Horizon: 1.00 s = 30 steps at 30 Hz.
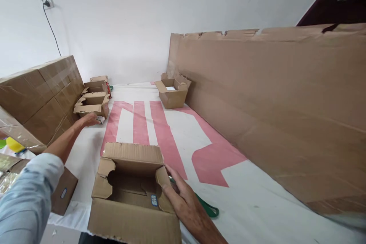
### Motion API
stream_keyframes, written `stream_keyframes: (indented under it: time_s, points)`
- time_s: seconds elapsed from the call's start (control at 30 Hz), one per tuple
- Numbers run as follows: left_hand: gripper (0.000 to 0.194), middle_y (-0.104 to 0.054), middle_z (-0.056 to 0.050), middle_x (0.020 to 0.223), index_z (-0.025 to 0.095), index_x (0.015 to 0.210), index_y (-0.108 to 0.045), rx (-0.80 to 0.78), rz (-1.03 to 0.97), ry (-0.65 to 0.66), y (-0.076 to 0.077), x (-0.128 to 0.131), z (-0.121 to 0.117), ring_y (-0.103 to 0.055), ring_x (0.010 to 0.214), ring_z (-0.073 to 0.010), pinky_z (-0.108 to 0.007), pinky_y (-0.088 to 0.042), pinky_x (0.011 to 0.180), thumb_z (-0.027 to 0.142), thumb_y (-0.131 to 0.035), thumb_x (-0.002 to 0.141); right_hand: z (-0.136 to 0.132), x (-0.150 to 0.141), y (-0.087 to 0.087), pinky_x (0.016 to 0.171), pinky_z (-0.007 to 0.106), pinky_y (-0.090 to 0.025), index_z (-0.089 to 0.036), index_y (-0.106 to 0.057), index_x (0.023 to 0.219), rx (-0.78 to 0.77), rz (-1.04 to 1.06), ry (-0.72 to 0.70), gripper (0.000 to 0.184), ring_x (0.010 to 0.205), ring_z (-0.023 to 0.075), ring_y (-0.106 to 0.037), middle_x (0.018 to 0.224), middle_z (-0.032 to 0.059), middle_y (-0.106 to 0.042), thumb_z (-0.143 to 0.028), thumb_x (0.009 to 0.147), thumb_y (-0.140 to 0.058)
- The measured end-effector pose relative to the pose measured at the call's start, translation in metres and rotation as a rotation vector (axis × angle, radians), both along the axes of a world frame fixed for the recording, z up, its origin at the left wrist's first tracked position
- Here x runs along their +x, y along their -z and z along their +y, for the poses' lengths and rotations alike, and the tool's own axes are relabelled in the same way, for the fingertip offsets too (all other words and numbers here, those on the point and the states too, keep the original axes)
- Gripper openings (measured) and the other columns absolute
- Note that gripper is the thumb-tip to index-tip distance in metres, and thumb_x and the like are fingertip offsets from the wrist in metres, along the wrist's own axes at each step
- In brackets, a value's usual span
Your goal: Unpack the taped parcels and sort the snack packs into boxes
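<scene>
An open cardboard box (134, 213) stands nearest me, flaps folded outward. Inside it lies a small blue-and-white label (154, 200); no other contents show. My right hand (184, 200) grips the box's right side, thumb over the side flap. Just beyond that hand, a green handle-like piece with a looped end (210, 209) lies on the sheet, partly hidden. My left hand (89, 119) reaches far to the left, low in front of a smaller open box (93, 106). Its fingers are closed at a small whitish piece (100, 119), too small to name.
Taped cartons (42, 99) line the left side, with another open box (95, 87) at the back. A tall cardboard panel (265, 110) borders the right. One open box (173, 97) holding something white stands against it. The white sheet (257, 206) bears pink printing.
</scene>
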<state>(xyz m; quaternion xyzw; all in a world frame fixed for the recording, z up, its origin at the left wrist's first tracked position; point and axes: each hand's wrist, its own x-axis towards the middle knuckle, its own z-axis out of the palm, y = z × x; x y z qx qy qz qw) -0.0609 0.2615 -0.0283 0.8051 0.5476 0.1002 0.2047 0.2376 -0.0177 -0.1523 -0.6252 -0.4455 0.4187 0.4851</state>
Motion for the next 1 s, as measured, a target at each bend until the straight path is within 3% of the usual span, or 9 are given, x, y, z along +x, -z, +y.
stream_keyframes:
  time_s: [0.13, 0.2, 0.27, 0.33, 0.4, 0.47, 0.67, 0.83, 1.0]
  points:
    - [0.062, -0.080, -0.013, 0.124, 0.019, 0.132, -0.075, -0.041, -0.006, 0.162, -0.022, 0.007, -0.062, -0.075, 0.115, -0.0318, -0.038, -0.060, 0.094, 0.062, -0.086, 0.089, 0.013, -0.004, 0.001, 0.113, 0.048, -0.059, -0.022, -0.067, 0.152, 0.043, 0.004, 0.006, 0.072, 0.133, 0.0352, -0.071, 0.146, 0.0149, -0.075, -0.053, 0.088, -0.061]
    - [0.060, -0.082, -0.011, 0.121, 0.022, 0.129, -0.076, -0.100, 0.032, 0.374, -0.021, 0.018, -0.108, -0.077, 0.111, -0.0311, -0.036, -0.059, 0.091, 0.065, -0.085, 0.088, 0.023, -0.008, 0.001, 0.113, 0.049, -0.057, -0.021, -0.064, 0.154, 0.061, -0.007, 0.020, 0.075, 0.133, 0.0353, -0.071, 0.148, 0.0158, -0.073, -0.056, 0.088, -0.058]
    - [0.059, -0.081, -0.010, 0.125, 0.025, 0.135, -0.072, -0.119, 0.171, 0.643, -0.010, 0.031, -0.155, -0.078, 0.112, -0.0317, -0.038, -0.059, 0.094, 0.060, -0.085, 0.089, 0.035, -0.015, -0.001, 0.114, 0.049, -0.057, -0.020, -0.062, 0.155, 0.077, -0.030, 0.027, 0.077, 0.132, 0.0353, -0.071, 0.148, 0.0170, -0.072, -0.060, 0.089, -0.056]
    - [0.057, -0.080, -0.014, 0.121, 0.024, 0.136, -0.069, 0.032, 0.374, 0.675, 0.007, 0.043, -0.191, -0.078, 0.111, -0.0360, -0.046, -0.058, 0.098, 0.051, -0.086, 0.089, 0.046, -0.024, -0.003, 0.113, 0.050, -0.057, -0.017, -0.061, 0.155, 0.110, -0.063, 0.026, 0.079, 0.128, 0.0347, -0.071, 0.148, 0.0181, -0.072, -0.064, 0.091, -0.054]
    - [0.038, -0.079, -0.016, 0.115, 0.024, 0.125, -0.072, 0.089, 0.492, 0.578, 0.022, 0.047, -0.203, -0.078, 0.108, -0.0366, -0.048, -0.059, 0.095, 0.035, -0.082, 0.090, 0.052, -0.032, -0.006, 0.111, 0.050, -0.058, -0.015, -0.060, 0.156, 0.151, -0.088, 0.030, 0.081, 0.123, 0.0332, -0.072, 0.149, 0.0193, -0.070, -0.066, 0.093, -0.051]
    - [0.016, -0.080, -0.015, 0.109, 0.025, 0.108, -0.075, 0.077, 0.511, 0.406, 0.030, 0.040, -0.190, -0.079, 0.103, -0.0347, -0.045, -0.060, 0.089, 0.022, -0.073, 0.093, 0.051, -0.039, -0.006, 0.102, 0.049, -0.061, -0.015, -0.058, 0.158, 0.173, -0.089, 0.019, 0.082, 0.114, 0.0310, -0.074, 0.153, 0.0199, -0.067, -0.068, 0.096, -0.050]
    - [0.014, -0.079, -0.016, 0.116, 0.022, 0.107, -0.078, 0.155, 0.507, 0.074, 0.012, -0.018, -0.087, -0.076, 0.119, -0.0363, -0.049, -0.059, 0.105, 0.017, -0.073, 0.095, 0.018, -0.032, 0.005, 0.083, 0.043, -0.063, -0.018, -0.060, 0.154, 0.164, -0.125, 0.000, 0.072, 0.086, 0.0227, -0.070, 0.147, 0.0184, -0.068, -0.064, 0.098, -0.055]
    - [0.037, -0.071, -0.012, 0.140, 0.019, 0.136, -0.071, 0.160, 0.540, -0.142, 0.001, -0.052, -0.031, -0.072, 0.123, -0.0289, -0.053, -0.062, 0.106, 0.039, -0.074, 0.106, -0.009, -0.011, 0.018, 0.084, 0.042, -0.061, -0.017, -0.066, 0.141, 0.217, -0.333, 0.033, 0.057, 0.091, 0.0246, -0.071, 0.130, 0.0156, -0.072, -0.057, 0.103, -0.052]
    - [0.042, -0.068, -0.013, 0.146, 0.019, 0.142, -0.068, 0.214, 0.552, -0.252, 0.004, -0.060, -0.008, -0.070, 0.128, -0.0305, -0.055, -0.061, 0.107, 0.040, -0.074, 0.106, -0.019, 0.019, 0.036, 0.107, 0.052, -0.056, -0.021, -0.072, 0.126, 0.344, -0.597, 0.148, 0.042, 0.122, 0.0337, -0.067, 0.128, 0.0162, -0.073, -0.050, 0.105, -0.050]
